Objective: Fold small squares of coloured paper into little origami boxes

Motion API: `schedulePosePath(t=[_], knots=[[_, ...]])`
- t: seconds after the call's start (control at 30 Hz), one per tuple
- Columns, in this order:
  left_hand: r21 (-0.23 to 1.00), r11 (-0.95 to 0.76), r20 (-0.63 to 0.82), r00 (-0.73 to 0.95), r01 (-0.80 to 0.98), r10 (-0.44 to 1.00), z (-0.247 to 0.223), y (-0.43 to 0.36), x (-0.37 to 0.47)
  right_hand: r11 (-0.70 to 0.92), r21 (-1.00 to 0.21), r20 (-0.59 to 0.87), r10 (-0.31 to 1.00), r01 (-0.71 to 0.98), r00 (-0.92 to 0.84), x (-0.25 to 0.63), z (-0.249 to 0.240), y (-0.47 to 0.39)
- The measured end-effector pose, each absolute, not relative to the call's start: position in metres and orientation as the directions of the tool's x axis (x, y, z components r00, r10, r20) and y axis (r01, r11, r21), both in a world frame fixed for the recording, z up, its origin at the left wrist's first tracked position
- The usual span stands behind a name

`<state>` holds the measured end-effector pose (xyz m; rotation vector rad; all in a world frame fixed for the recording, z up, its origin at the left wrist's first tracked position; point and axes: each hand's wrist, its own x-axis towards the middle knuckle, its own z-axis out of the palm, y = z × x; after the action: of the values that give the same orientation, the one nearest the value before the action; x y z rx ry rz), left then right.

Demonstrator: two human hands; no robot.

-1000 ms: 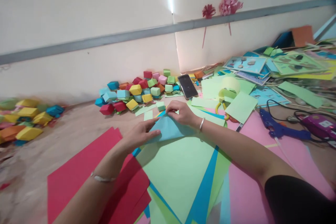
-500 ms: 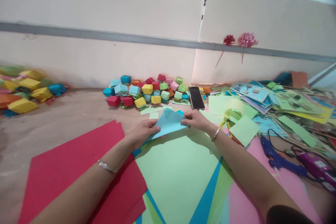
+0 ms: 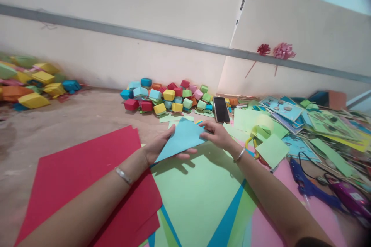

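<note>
A light blue paper (image 3: 183, 138), folded to a triangle, is held above a pale green sheet (image 3: 199, 185). My left hand (image 3: 158, 147) lies beneath it, fingers stretched out under the paper and the thumb near its left edge. The right corner of the paper is pinched between the thumb and fingers of my right hand (image 3: 214, 134). Red sheets (image 3: 87, 177) lie under and beside my left forearm. Blue and green sheets show below the pale green one.
Small coloured paper boxes (image 3: 169, 95) and a phone (image 3: 221, 109) lie by the wall. More folded pieces (image 3: 34, 100) are piled at the left. At the right are scissors (image 3: 248, 142), a blue glue gun (image 3: 313, 189), pink sheets and paper scraps.
My left hand has opened from its pinch and slid under the blue paper, its fingers now showing below. My right hand still grips the right corner. The view has tilted slightly.
</note>
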<state>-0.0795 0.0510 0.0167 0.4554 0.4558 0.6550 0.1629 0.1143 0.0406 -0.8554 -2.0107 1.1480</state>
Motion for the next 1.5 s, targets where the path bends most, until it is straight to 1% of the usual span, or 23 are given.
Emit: schedulePosePath(t=[0.1, 0.17, 0.27, 0.33, 0.4, 0.47, 0.53, 0.63, 0.7, 0.73, 0.77, 0.83, 0.9, 0.93, 0.97, 1.03, 1.1, 1.17, 1.23, 1.3, 1.37, 1.43, 1.5], knots=[[0.47, 0.707, -0.215, 0.709, -0.528, 0.672, 0.022, 0.051, -0.079, 0.455, -0.869, 0.317, 0.812, 0.192, -0.49, 0.161, 0.041, 0.111], [0.421, 0.722, -0.177, 0.731, -0.549, 0.659, 0.025, 0.051, -0.079, 0.477, -0.855, 0.35, 0.821, 0.204, -0.451, 0.16, 0.039, 0.11], [0.361, 0.736, -0.107, 0.759, -0.573, 0.643, 0.024, 0.053, -0.081, 0.583, -0.761, 0.446, 0.789, 0.285, -0.423, 0.159, 0.034, 0.108], [0.332, 0.744, -0.1, 0.762, -0.58, 0.639, 0.022, 0.054, -0.082, 0.705, -0.621, 0.571, 0.706, 0.341, -0.419, 0.158, 0.033, 0.105], [0.295, 0.76, -0.124, 0.765, -0.58, 0.632, 0.02, 0.055, -0.083, 0.808, -0.455, 0.696, 0.584, 0.374, -0.418, 0.157, 0.036, 0.102], [0.255, 0.78, -0.132, 0.779, -0.571, 0.613, 0.018, 0.055, -0.084, 0.869, -0.291, 0.801, 0.45, 0.4, -0.394, 0.156, 0.041, 0.098], [0.232, 0.797, -0.105, 0.801, -0.557, 0.59, 0.018, 0.056, -0.085, 0.885, -0.146, 0.88, 0.321, 0.443, -0.351, 0.156, 0.047, 0.095], [0.246, 0.814, -0.072, 0.827, -0.527, 0.557, 0.02, 0.055, -0.085, 0.879, 0.003, 0.926, 0.178, 0.477, -0.333, 0.158, 0.055, 0.092], [0.301, 0.813, -0.1, 0.831, -0.499, 0.547, 0.02, 0.055, -0.084, 0.89, 0.03, 0.927, 0.145, 0.455, -0.346, 0.16, 0.059, 0.09], [0.346, 0.797, -0.126, 0.817, -0.495, 0.562, 0.02, 0.055, -0.083, 0.896, 0.008, 0.926, 0.161, 0.445, -0.342, 0.161, 0.06, 0.089], [0.402, 0.76, -0.15, 0.782, -0.51, 0.604, 0.019, 0.055, -0.081, 0.895, -0.047, 0.921, 0.21, 0.443, -0.328, 0.161, 0.061, 0.088], [0.537, 0.593, -0.163, 0.616, -0.599, 0.77, 0.02, 0.055, -0.077, 0.853, -0.257, 0.874, 0.406, 0.455, -0.269, 0.161, 0.063, 0.087], [0.67, 0.309, -0.101, 0.33, -0.675, 0.939, 0.023, 0.054, -0.073, 0.733, -0.539, 0.735, 0.65, 0.415, -0.193, 0.16, 0.065, 0.086], [0.727, 0.178, -0.053, 0.204, -0.663, 0.977, 0.026, 0.054, -0.072, 0.647, -0.668, 0.637, 0.752, 0.367, -0.169, 0.159, 0.066, 0.087], [0.775, 0.073, 0.003, 0.119, -0.628, 0.993, 0.029, 0.053, -0.072, 0.56, -0.768, 0.539, 0.827, 0.309, -0.159, 0.158, 0.066, 0.087], [0.837, -0.061, 0.12, 0.073, -0.544, 0.99, 0.036, 0.051, -0.073, 0.424, -0.883, 0.395, 0.903, 0.204, -0.168, 0.156, 0.067, 0.089], [0.897, -0.115, 0.167, 0.086, -0.426, 0.982, 0.04, 0.05, -0.075, 0.359, -0.923, 0.336, 0.927, 0.137, -0.166, 0.155, 0.068, 0.09], [0.962, -0.085, 0.106, 0.066, -0.258, 0.992, 0.042, 0.05, -0.075, 0.337, -0.939, 0.327, 0.937, 0.072, -0.121, 0.154, 0.07, 0.091], [0.991, -0.02, 0.021, 0.008, -0.131, 1.0, 0.042, 0.05, -0.073, 0.303, -0.953, 0.302, 0.948, -0.013, -0.095, 0.155, 0.073, 0.09], [0.995, 0.002, -0.005, -0.039, -0.101, 0.999, 0.043, 0.049, -0.07, 0.2, -0.974, 0.215, 0.963, -0.108, -0.16, 0.156, 0.078, 0.09], [0.995, 0.003, -0.007, -0.046, -0.097, 0.999, 0.046, 0.047, -0.068, 0.029, -0.984, 0.08, 0.953, -0.174, -0.292, 0.158, 0.081, 0.089], [0.995, 0.035, -0.037, -0.024, -0.09, 0.999, 0.051, 0.045, -0.067, -0.126, -0.972, -0.037, 0.915, -0.197, -0.402, 0.159, 0.082, 0.089], [0.993, 0.067, -0.068, -0.007, -0.093, 0.998, 0.057, 0.043, -0.067, -0.21, -0.958, -0.1, 0.886, -0.198, -0.453, 0.159, 0.082, 0.089]])
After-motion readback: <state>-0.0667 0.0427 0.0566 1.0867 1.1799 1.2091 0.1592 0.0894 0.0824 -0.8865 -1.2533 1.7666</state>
